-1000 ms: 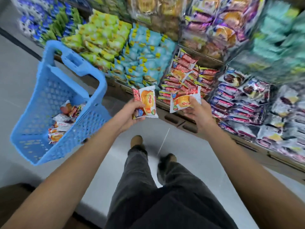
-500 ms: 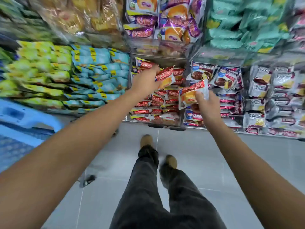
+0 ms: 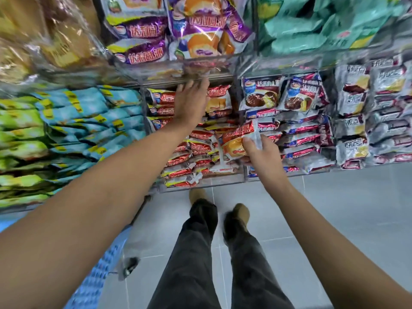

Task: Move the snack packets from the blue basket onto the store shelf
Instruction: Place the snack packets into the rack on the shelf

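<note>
Red-and-white snack packet (image 3: 239,139) with Chinese lettering, brand not legible: pinched in right hand (image 3: 263,157), just before red-packet shelf compartment (image 3: 200,181). Left hand (image 3: 191,103) fingers spread, flat against stacked red packets (image 3: 194,150). Blue basket (image 3: 98,277) at lower left; contents hidden.

A person with bare forearms, no sleeves in view, a bare left hand (image 3: 192,101) and a bare right hand (image 3: 260,152), wears loose, dark grey trousers (image 3: 200,253) with creased legs and tan, round-toed shoes (image 3: 242,211).
</note>
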